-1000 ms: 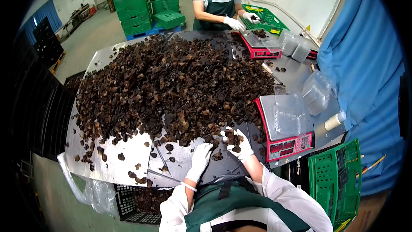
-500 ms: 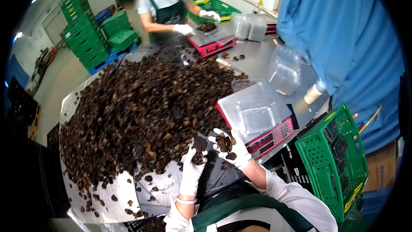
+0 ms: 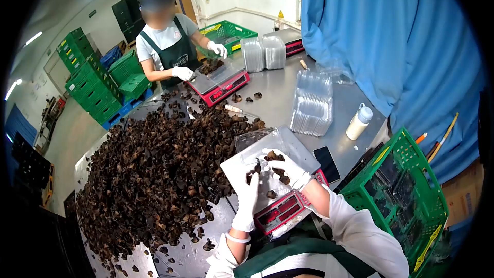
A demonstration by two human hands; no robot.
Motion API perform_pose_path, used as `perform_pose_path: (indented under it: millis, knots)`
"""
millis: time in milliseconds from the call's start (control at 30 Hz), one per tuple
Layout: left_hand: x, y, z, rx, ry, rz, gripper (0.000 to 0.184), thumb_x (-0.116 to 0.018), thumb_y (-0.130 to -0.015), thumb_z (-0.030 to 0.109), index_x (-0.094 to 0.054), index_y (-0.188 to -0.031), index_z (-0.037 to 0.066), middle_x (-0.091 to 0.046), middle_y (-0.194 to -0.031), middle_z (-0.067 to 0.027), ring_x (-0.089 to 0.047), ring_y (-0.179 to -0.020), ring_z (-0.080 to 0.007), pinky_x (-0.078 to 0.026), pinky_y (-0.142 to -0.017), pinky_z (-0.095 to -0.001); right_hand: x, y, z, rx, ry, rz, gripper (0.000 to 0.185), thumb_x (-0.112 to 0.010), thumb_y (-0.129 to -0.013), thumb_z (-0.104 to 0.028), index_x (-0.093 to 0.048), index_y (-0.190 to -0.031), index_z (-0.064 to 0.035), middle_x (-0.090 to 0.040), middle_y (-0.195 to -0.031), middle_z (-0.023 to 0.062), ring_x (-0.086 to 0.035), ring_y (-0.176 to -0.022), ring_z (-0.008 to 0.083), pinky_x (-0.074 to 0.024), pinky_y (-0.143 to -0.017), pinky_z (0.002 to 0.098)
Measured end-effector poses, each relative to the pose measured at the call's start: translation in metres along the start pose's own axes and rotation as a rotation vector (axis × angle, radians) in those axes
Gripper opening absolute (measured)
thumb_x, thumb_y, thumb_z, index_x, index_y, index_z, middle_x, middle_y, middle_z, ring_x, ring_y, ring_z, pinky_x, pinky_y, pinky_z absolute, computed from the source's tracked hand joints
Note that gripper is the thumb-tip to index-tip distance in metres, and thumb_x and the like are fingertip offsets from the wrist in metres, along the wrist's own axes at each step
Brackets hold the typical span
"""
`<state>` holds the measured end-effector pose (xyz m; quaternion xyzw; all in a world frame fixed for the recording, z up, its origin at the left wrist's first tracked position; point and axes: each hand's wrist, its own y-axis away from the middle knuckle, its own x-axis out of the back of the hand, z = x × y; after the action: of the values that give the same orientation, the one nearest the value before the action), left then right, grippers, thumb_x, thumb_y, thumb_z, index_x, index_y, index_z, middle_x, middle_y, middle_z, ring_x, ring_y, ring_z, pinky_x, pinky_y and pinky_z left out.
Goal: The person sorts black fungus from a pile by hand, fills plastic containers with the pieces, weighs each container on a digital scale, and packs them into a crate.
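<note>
Metal desk point(image 3: 278, 95): runs from the near worker to a gloved co-worker point(image 3: 170, 54) standing by another red scale point(image 3: 221, 92).
Fungus heap point(image 3: 159, 175): dark, curled pieces, piled across the desk's left side; by my reckoning, nearly all of it is left to handle.
Green crate point(image 3: 424, 175): at the near worker's right; its dark contents are hard to make out.
Near scale point(image 3: 283, 210): under both hands, bearing a clear tray point(image 3: 282, 189); little looks done here.
Clear container stack point(image 3: 312, 105): beyond that scale, seemingly unused.
Right hand point(image 3: 294, 171): gloved, curled around some fungus pieces point(image 3: 274, 156) over the tray.
Left hand point(image 3: 248, 195): gloved, pinching a dark piece point(image 3: 251, 176) close beside the right.
Lone piece point(image 3: 271, 194): apparently in the tray; whether others lie beneath the hands, I can't tell.
</note>
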<state>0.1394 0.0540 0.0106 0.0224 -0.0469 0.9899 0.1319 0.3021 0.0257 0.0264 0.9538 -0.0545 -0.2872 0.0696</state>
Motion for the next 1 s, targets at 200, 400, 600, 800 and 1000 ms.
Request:
perform_pose_path:
  millis: [200,400,600,800,1000]
  knots:
    - [-0.013,0.008,-0.016,-0.217,-0.362,0.027,0.022,-0.056,-0.084,0.003,-0.062,-0.105,0.004,-0.059,-0.109,-0.0133,-0.055,-0.106,-0.0269,-0.041,-0.095,-0.0365,0.018,0.002,0.006,0.169,0.647,-0.153,0.057,-0.062,-0.080,-0.004,-0.043,-0.133,-0.0032,-0.051,-0.127,0.0100,-0.047,-0.120,0.0202,-0.0350,-0.104,0.0333]
    - [-0.013,0.026,0.005,-0.237,-0.362,0.147,0.022,-0.055,-0.084,0.001,-0.063,-0.104,0.005,-0.062,-0.107,-0.0139,-0.058,-0.103,-0.0267,-0.043,-0.093,-0.0359,0.013,0.015,-0.010,0.381,0.975,-0.273,0.073,-0.067,-0.080,-0.015,-0.031,-0.143,-0.0045,-0.041,-0.136,0.0192,-0.042,-0.126,0.0319,-0.0322,-0.107,0.0391]
    - [-0.006,0.046,0.019,-0.127,-0.227,0.039,0.020,-0.052,-0.091,0.008,-0.066,-0.105,0.004,-0.067,-0.090,-0.0051,-0.058,-0.081,-0.0117,-0.046,-0.076,-0.0257,0.010,0.028,-0.017,0.466,1.277,-0.078,0.073,-0.066,-0.078,-0.019,-0.034,-0.142,-0.0050,-0.041,-0.137,0.0208,-0.040,-0.126,0.0365,-0.0333,-0.106,0.0412]
    - [0.013,0.066,0.038,0.130,0.050,-0.344,0.037,-0.049,-0.096,0.020,-0.053,-0.127,0.001,-0.063,-0.109,-0.0063,-0.056,-0.102,-0.0120,-0.042,-0.092,-0.0261,-0.025,0.065,-0.024,0.567,1.411,-0.237,0.077,-0.068,-0.077,-0.023,-0.032,-0.140,0.0002,-0.038,-0.137,0.0242,-0.039,-0.126,0.0402,-0.0334,-0.105,0.0442]
    - [0.062,0.105,0.016,0.411,0.322,-0.444,0.028,-0.054,-0.093,0.016,-0.055,-0.114,-0.002,-0.060,-0.106,-0.0054,-0.055,-0.094,-0.0124,-0.044,-0.086,-0.0253,-0.072,0.080,0.040,0.487,1.499,-0.496,0.085,-0.068,-0.071,-0.030,-0.029,-0.142,-0.0033,-0.038,-0.138,0.0222,-0.041,-0.124,0.0356,-0.0332,-0.104,0.0446]
